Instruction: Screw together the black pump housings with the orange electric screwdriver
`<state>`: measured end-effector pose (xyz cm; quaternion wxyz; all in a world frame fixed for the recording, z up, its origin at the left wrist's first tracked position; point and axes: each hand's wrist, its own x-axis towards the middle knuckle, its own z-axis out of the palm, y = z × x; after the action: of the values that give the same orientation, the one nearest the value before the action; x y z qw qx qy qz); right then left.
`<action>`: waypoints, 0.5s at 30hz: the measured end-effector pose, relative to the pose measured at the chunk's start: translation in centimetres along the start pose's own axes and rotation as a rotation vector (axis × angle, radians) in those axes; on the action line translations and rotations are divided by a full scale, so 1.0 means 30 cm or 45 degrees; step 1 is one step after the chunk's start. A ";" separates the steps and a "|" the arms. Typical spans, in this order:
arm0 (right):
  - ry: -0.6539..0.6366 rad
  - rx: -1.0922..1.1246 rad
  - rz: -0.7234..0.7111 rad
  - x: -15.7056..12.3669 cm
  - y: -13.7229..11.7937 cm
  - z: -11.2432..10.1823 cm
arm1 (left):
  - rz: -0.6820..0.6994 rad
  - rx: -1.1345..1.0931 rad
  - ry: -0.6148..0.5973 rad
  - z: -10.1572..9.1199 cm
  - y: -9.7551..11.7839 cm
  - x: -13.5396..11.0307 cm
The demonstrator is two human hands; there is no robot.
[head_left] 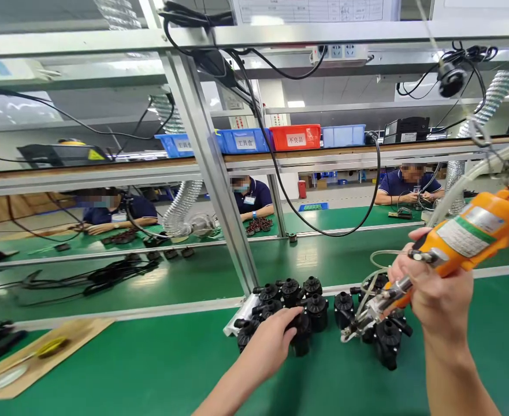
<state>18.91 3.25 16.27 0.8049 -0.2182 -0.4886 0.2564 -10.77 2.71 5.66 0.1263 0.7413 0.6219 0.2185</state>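
My right hand (436,289) is wrapped round an orange power screwdriver (466,240), whose metal tip (358,326) points down-left at a black plastic pump part (386,341). My left hand (274,341) reaches into a cluster of several black pump parts (293,300) on the green belt, its fingers closed on one of them (301,335). A clear hose (466,179) runs up from the tool to the right.
An aluminium frame post (219,179) rises from the belt's far edge. Black cables (107,274) lie at the left, a cardboard sheet (41,358) at the lower left. Three people sit working across the line. Blue and red bins (295,137) stand on the shelf.
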 end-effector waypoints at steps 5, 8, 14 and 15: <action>-0.053 -0.003 0.118 -0.033 0.027 0.102 | 0.110 -0.345 -0.148 0.120 0.057 -0.033; -0.094 -0.082 0.120 -0.047 0.032 0.152 | 0.082 -0.582 -0.108 0.217 0.048 -0.049; -0.043 -0.152 0.108 -0.040 0.052 0.200 | -0.119 -0.818 -0.038 0.279 -0.001 -0.054; -0.039 -0.150 0.110 -0.037 0.057 0.205 | -0.115 -0.840 -0.054 0.277 0.000 -0.054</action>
<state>12.62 4.48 17.12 0.7713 -0.2821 -0.5051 0.2652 -6.99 1.83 -1.85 0.3820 0.6366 0.5470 0.3867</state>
